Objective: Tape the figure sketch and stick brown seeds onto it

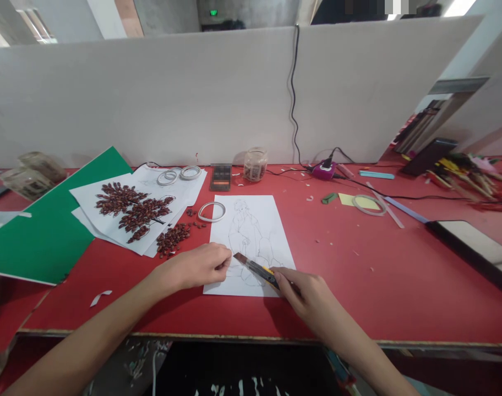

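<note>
A black and yellow utility knife (257,269) is gripped in my right hand (303,289), its blade pointing up and left. Close to the blade tip, my left hand (212,261) is closed with fingertips pinched; whatever they may hold is hidden. Both hands are over a white sheet with a pencil-line drawing of a seated figure (245,220). A pile of reddish-brown seeds (173,240) lies left of the sheet, with a few strays nearby. A roll of whitish tape (212,212) overlaps the sheet's upper left corner.
Seed-covered papers (137,212) rest partly on a green board (69,242) at left. Along the back stand a glass jar (255,165) and a purple power adapter (324,170) with black cables. A black-edged tablet (478,250) lies at right. A white partition (193,99) rises behind.
</note>
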Action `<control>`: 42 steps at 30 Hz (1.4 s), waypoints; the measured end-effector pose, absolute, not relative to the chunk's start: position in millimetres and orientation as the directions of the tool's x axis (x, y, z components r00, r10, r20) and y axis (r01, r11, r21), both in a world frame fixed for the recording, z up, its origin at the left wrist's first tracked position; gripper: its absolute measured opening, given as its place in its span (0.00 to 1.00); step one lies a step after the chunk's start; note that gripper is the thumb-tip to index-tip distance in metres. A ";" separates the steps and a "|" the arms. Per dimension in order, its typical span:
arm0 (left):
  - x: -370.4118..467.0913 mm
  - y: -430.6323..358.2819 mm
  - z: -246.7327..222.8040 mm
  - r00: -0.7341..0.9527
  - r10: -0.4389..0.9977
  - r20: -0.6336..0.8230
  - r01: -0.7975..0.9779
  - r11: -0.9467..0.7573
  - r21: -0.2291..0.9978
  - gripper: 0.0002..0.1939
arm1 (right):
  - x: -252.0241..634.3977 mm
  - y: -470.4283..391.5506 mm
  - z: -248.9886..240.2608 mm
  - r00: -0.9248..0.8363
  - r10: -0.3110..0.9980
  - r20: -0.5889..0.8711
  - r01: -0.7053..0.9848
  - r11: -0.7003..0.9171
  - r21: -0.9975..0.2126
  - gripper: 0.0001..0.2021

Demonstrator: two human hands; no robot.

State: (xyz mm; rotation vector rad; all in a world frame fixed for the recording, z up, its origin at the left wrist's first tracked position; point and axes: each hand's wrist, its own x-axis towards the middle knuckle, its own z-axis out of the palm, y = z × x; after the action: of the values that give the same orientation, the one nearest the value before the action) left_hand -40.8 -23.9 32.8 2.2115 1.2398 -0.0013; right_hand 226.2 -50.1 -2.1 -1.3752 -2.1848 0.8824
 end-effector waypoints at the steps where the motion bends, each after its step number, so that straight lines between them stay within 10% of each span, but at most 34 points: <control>1: -40.9 -23.7 32.6 0.564 0.777 -0.279 0.776 -0.383 0.502 0.08 | 226.0 -50.2 -1.4 -0.431 0.902 0.012 0.641 0.316 -0.700 0.22; 15: -53.5 -19.5 27.8 0.589 0.776 -0.226 0.671 -0.314 0.672 0.05 | 226.1 -50.6 -1.9 -0.429 0.902 0.046 0.638 0.339 -0.691 0.21; 42: -45.6 -22.3 30.6 0.620 0.750 -0.230 0.714 -0.419 0.561 0.09 | 225.8 -50.7 -0.7 -0.436 0.900 0.012 0.639 0.320 -0.699 0.21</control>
State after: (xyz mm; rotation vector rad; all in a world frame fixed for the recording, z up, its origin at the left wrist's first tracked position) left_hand -45.6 -22.3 30.6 2.2138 1.1435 0.0742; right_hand 225.8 -50.7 -0.7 -1.3647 -2.1909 0.8835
